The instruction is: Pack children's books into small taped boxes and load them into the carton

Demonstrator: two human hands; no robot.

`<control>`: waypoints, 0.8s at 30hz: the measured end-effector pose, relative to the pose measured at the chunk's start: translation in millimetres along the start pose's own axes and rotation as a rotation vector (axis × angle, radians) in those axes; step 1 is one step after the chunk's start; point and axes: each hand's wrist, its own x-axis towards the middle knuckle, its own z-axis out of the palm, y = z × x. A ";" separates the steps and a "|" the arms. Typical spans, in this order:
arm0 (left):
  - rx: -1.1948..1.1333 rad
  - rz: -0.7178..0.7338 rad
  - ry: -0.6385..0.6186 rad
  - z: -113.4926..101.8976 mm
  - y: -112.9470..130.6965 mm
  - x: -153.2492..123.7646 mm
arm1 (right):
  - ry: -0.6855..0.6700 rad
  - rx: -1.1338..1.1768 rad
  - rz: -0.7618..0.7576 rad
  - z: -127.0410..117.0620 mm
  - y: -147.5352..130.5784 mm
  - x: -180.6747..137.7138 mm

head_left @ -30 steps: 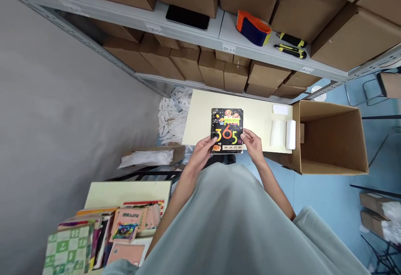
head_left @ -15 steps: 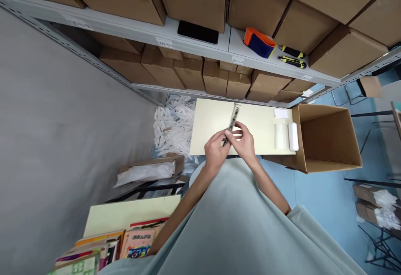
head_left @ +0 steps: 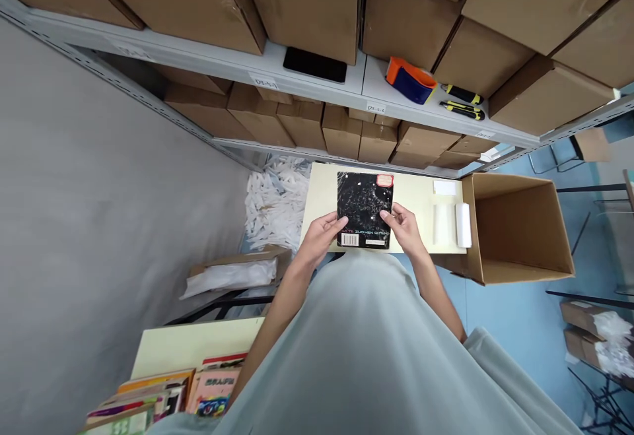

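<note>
Between my two hands is a black book (head_left: pixel 365 207), its flat face with a barcode and a red-edged label turned up toward me. My left hand (head_left: pixel 321 235) pinches its left edge, thumb on top. At the right edge my right hand (head_left: pixel 402 225) grips it the same way, thumb lying on the face. The fingers under the book are hidden. Below it lies the pale worktable (head_left: pixel 421 187). A white roll (head_left: pixel 463 225) and a small white card (head_left: pixel 444 187) rest on the table, right of my right hand.
An open cardboard box (head_left: pixel 520 227) stands at the table's right end. White paper strips (head_left: pixel 275 204) are heaped to the left. Ahead, a shelf (head_left: pixel 317 95) of cartons holds a black phone (head_left: pixel 315 64), a tape dispenser (head_left: pixel 410 81) and cutters (head_left: pixel 463 110). Books (head_left: pixel 218 385) lie lower left.
The book was held edge-on with my hands close together. Now it is turned flat, face up, and my hands have moved apart to its two sides.
</note>
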 end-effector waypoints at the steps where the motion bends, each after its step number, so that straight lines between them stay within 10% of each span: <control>1: 0.005 0.003 -0.015 4.7 1.7 0.9 | -0.008 -0.003 0.013 -4.2 2.2 3.1; 7: 0.131 0.181 0.167 39.1 4.8 13.8 | 0.245 -0.268 -0.019 -20.2 20.6 18.5; 12: 0.304 0.302 0.278 80.5 -0.8 13.4 | 0.084 -0.119 -0.007 1.5 12.4 12.4; 16: 0.650 0.454 0.219 105.5 -3.7 -0.8 | 0.233 -0.096 -0.027 8.3 -1.9 14.4; 24: 0.548 0.389 0.259 67.6 25.8 19.7 | 0.183 0.168 0.039 -34.8 -29.3 13.0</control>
